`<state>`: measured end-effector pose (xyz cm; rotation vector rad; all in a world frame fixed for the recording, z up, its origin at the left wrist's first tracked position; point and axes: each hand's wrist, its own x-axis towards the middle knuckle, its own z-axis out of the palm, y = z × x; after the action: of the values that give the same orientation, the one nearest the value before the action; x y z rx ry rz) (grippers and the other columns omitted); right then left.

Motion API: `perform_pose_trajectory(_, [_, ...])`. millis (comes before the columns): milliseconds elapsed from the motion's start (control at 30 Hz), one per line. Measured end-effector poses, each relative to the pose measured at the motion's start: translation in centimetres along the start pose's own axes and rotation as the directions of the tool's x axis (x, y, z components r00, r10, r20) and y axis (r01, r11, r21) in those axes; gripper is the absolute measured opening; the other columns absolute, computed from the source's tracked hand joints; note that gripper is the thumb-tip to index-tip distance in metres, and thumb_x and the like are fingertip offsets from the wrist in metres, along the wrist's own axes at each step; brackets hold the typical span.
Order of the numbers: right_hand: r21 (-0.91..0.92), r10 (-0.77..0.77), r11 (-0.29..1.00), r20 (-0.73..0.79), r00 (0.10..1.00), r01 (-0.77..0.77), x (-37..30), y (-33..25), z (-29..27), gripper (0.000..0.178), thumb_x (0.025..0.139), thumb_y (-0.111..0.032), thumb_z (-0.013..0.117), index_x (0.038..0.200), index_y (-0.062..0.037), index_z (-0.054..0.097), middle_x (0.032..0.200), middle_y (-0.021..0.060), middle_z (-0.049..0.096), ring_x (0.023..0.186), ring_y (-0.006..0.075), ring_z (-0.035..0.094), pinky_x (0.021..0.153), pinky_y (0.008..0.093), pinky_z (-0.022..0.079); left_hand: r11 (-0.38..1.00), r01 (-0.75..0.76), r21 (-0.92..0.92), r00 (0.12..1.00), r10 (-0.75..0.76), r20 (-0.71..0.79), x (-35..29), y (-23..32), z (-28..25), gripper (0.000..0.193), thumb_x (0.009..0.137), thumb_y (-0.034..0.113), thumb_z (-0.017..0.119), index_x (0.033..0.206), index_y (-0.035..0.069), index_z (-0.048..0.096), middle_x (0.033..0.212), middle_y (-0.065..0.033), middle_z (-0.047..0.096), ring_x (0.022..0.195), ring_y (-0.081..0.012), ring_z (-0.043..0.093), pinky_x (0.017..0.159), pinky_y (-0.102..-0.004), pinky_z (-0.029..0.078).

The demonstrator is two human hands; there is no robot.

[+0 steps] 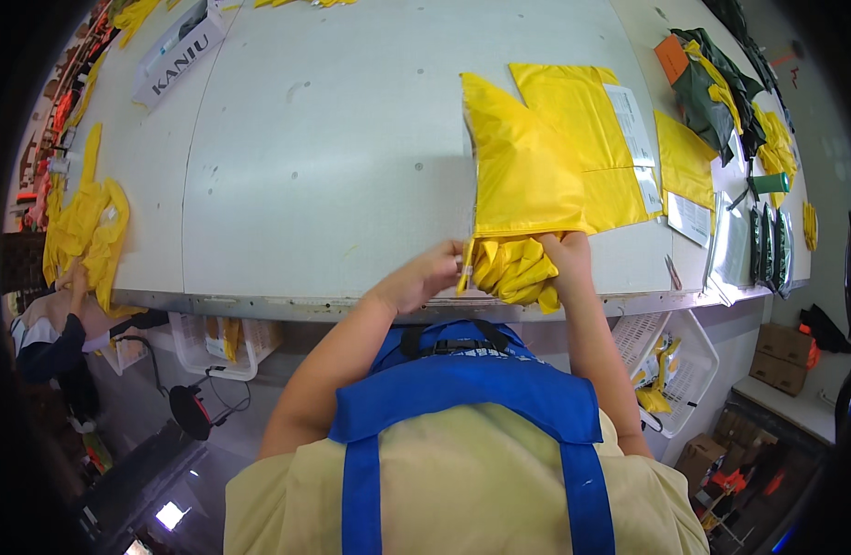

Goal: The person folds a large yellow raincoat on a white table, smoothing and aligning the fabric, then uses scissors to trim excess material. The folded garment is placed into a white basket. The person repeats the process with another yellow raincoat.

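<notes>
We have bunched yellow fabric (515, 269) at the near edge of the yellow bag (527, 166), bag's long axis running away from us; right hand (573, 257) nearer, touching fabric's right side, grip hidden, left hand (421, 277) pinching bag's near-left corner.

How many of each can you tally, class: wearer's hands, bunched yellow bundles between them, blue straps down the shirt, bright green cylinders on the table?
Left hand and right hand: 2
Yellow bundle: 1
Blue straps: 2
Green cylinder: 1
Total: 6
</notes>
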<state>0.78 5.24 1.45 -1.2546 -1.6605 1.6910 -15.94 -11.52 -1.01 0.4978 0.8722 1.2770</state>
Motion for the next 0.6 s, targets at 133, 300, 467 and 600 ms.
perform_pose_trajectory(133, [-0.354,0.011,0.935,0.004,1.000,-0.009,-0.4,-1.7,1.3,0.035,0.075,-0.017,0.066,0.102,0.0058,0.063,0.093,0.0146,0.069,0.084,0.0182,0.064,0.073,0.0311,0.048,0.995,0.004,-0.097,0.984,-0.021,-0.175,1.4,0.9,1.1,0.078,0.082,0.034,0.064,0.140,0.000,0.023,0.138,-0.0164,0.037,0.128,-0.0251,0.039,0.107,-0.0365,0.030])
perform_pose_trajectory(300, [-0.414,-0.020,0.910,0.014,1.000,0.024,-0.2,-0.6,1.9,0.042,0.076,-0.027,0.070,0.105,0.0035,0.062,0.095,0.0192,0.067,0.088,0.0304,0.064,0.076,0.0358,0.048,0.990,0.137,-0.031,0.896,-0.137,-0.423,2.7,1.4,1.4,0.066,0.083,0.005,0.048,0.142,-0.001,0.020,0.139,-0.0160,0.039,0.129,-0.0245,0.040,0.104,-0.0330,0.034])
perform_pose_trajectory(467, [-0.446,-0.026,0.895,0.011,1.000,0.029,-0.2,0.3,2.3,0.048,0.075,-0.032,0.072,0.108,0.0020,0.061,0.095,0.0218,0.067,0.091,0.0353,0.064,0.077,0.0386,0.049,0.937,0.008,0.349,0.883,0.157,-0.443,2.9,0.4,1.8,0.084,0.072,-0.009,0.050,0.147,0.007,0.015,0.141,-0.0153,0.037,0.130,-0.0260,0.039,0.103,-0.0321,0.035])
perform_pose_trajectory(600, [-0.413,-0.060,0.909,-0.004,0.998,0.053,-0.2,1.2,2.3,0.050,0.076,-0.033,0.071,0.110,0.0021,0.060,0.098,0.0238,0.066,0.093,0.0371,0.063,0.077,0.0389,0.048,0.902,0.083,0.424,0.946,0.062,-0.318,1.8,0.8,2.0,0.094,0.068,-0.009,0.053,0.150,0.012,0.011,0.143,-0.0127,0.035,0.132,-0.0266,0.036,0.105,-0.0324,0.032])
